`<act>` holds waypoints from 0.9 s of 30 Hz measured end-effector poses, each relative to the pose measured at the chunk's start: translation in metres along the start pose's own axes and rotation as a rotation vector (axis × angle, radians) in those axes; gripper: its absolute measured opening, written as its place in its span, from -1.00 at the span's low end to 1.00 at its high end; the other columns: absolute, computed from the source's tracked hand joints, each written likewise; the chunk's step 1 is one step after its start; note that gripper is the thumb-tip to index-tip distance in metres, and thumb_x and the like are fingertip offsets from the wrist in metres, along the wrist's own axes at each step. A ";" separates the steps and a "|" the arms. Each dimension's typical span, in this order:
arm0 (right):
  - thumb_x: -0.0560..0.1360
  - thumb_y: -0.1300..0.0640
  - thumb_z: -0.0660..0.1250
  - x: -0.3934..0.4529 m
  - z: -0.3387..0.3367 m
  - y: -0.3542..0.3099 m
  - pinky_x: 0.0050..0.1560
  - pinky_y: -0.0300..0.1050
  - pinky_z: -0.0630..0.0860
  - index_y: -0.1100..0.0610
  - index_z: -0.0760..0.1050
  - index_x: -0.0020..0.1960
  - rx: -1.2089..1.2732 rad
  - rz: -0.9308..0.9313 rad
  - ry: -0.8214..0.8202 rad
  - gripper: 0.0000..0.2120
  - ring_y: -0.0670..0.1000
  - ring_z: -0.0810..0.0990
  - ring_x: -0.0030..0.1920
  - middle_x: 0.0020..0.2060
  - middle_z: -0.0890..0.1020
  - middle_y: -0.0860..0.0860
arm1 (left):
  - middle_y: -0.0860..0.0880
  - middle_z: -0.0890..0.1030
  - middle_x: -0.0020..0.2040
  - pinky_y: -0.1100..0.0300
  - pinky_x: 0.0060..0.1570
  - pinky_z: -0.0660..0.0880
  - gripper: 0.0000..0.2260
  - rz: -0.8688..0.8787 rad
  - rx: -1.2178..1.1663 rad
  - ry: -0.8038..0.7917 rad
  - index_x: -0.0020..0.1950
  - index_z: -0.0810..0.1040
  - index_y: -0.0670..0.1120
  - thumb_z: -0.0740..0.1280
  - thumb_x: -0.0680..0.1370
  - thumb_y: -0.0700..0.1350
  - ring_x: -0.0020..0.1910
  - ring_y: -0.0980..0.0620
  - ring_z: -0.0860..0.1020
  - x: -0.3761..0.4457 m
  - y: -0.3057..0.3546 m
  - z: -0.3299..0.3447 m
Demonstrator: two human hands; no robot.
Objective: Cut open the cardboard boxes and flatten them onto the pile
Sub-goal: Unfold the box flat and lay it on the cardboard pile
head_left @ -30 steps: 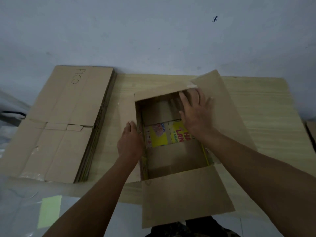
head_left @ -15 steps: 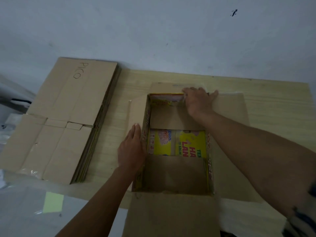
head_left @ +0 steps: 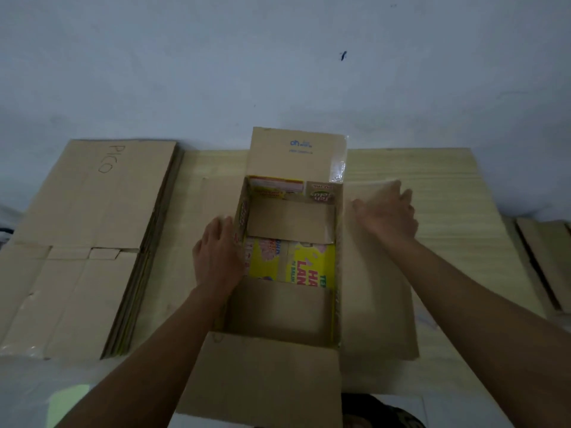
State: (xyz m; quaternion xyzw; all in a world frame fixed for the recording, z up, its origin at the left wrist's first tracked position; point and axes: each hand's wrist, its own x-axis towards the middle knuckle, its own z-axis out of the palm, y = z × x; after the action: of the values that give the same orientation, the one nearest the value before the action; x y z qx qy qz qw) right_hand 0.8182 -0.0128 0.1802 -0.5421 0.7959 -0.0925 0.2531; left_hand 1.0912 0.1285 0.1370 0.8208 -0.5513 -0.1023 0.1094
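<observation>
**Four flaps folded out, box open on table**

Two hands worked one cardboard box point(head_left: 290, 264) standing at mid-table, all top flaps spread. Versus half a second before: right hand point(head_left: 390, 215) had left the far inner rim and moved out over the right flap point(head_left: 378, 282), fingers loosely spread, gripping nothing, blurred with motion. The far flap point(head_left: 295, 154) now stood up against the wall point(head_left: 278, 63), clear tape on its right corner; before it lay low. Left hand point(head_left: 217, 257) sat in much the same spot, flat on the left wall of the box, fingers straight, not curled round anything. Near flap point(head_left: 265, 381) hung over the table's front edge toward the person.

Inside, two brown bottom flaps met yellow printed panels between them.

The pile of flattened boxes point(head_left: 83, 242), top sheet marked "PICO", lay at the left end of the wooden table point(head_left: 457, 193), apart from the box with a bare strip of wood between. Right of the right flap, open tabletop ran to more flat cardboard point(head_left: 543, 257) at the far right edge.
</observation>
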 end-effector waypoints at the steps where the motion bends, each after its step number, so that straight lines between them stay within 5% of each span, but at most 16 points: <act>1: 0.42 -0.22 0.40 -0.003 -0.004 0.007 0.33 0.17 0.40 0.07 0.11 0.56 0.044 0.042 -0.007 -0.15 0.26 0.42 0.40 0.48 0.34 0.17 | -0.18 0.31 0.52 -0.20 0.34 0.35 -0.42 0.015 -0.012 -0.001 0.56 0.27 -0.12 0.32 0.57 -0.02 0.49 -0.22 0.32 -0.001 0.010 -0.002; 6: 0.48 0.02 0.39 -0.017 -0.027 0.010 0.10 -0.03 0.49 0.06 0.47 0.32 0.298 0.016 0.053 -0.57 0.20 0.59 0.19 0.19 0.60 0.08 | -0.09 0.09 0.66 -0.14 0.49 0.24 0.01 0.164 -0.139 -0.339 0.65 0.12 0.01 0.30 0.38 0.53 0.59 -0.13 0.19 -0.020 0.089 -0.017; 10: 0.44 0.18 0.33 -0.030 -0.050 -0.019 -0.01 0.01 0.64 0.05 0.60 -0.05 0.605 -0.058 -0.037 -0.87 0.09 0.66 -0.03 -0.14 0.64 -0.03 | -0.03 -0.01 0.67 -0.06 0.54 0.19 0.31 0.131 -0.410 -0.664 0.67 -0.17 -0.01 0.38 0.18 0.60 0.62 -0.04 0.09 -0.047 0.149 -0.037; 13: 0.43 0.24 0.29 -0.040 -0.066 -0.042 -0.20 -0.01 0.68 0.13 0.62 -0.05 0.728 -0.088 -0.106 -0.83 0.07 0.68 -0.10 -0.13 0.68 0.04 | 0.04 -0.02 0.67 -0.08 0.53 0.24 0.41 0.011 -0.642 -0.754 0.63 -0.33 0.05 0.47 0.11 0.56 0.60 -0.04 0.14 -0.050 0.157 -0.064; 16: 0.52 0.21 0.29 -0.056 -0.079 -0.063 -0.38 -0.19 0.56 0.20 0.62 0.02 0.850 -0.159 -0.218 -0.84 0.03 0.68 -0.16 -0.10 0.69 0.07 | 0.03 0.19 0.59 -0.01 0.40 0.37 0.24 0.012 -0.692 -0.709 0.66 -0.14 0.10 0.56 0.21 0.34 0.49 -0.05 0.31 -0.044 0.149 -0.091; 19: 0.59 0.00 0.30 -0.076 -0.084 -0.078 -0.26 -0.10 0.66 0.15 0.65 0.02 1.003 -0.249 -0.407 -0.76 -0.01 0.70 -0.13 -0.11 0.72 0.02 | 0.16 0.47 0.20 0.19 0.04 0.46 -0.32 0.059 -0.841 -0.507 0.41 0.28 0.09 0.53 0.38 0.07 0.13 0.14 0.48 -0.038 0.137 -0.120; 23: 0.60 -0.08 0.28 -0.083 -0.052 -0.064 0.06 0.08 0.63 0.08 0.65 0.02 0.875 -0.254 -0.201 -0.73 0.06 0.67 0.06 0.00 0.70 0.03 | 0.03 0.59 0.25 0.01 0.17 0.55 -0.29 0.041 -1.020 -0.439 0.44 0.42 0.12 0.45 0.28 0.12 0.18 -0.04 0.60 -0.027 0.104 -0.147; 27: 0.63 -0.04 0.28 -0.105 -0.015 -0.048 0.20 -0.09 0.42 0.14 0.42 0.46 0.735 -0.174 -0.274 -0.54 0.05 0.51 0.24 0.36 0.53 0.06 | 0.02 0.71 0.00 0.18 -0.12 0.61 -0.58 0.033 -1.180 -0.398 0.31 0.53 -0.04 0.34 0.46 0.01 -0.05 0.04 0.68 -0.025 0.076 -0.167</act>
State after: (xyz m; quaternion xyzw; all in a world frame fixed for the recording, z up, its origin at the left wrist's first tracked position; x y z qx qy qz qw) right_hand 0.8791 0.0615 0.2452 -0.4879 0.6199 -0.3191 0.5252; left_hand 1.0628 0.1352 0.3204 0.5787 -0.4242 -0.5389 0.4412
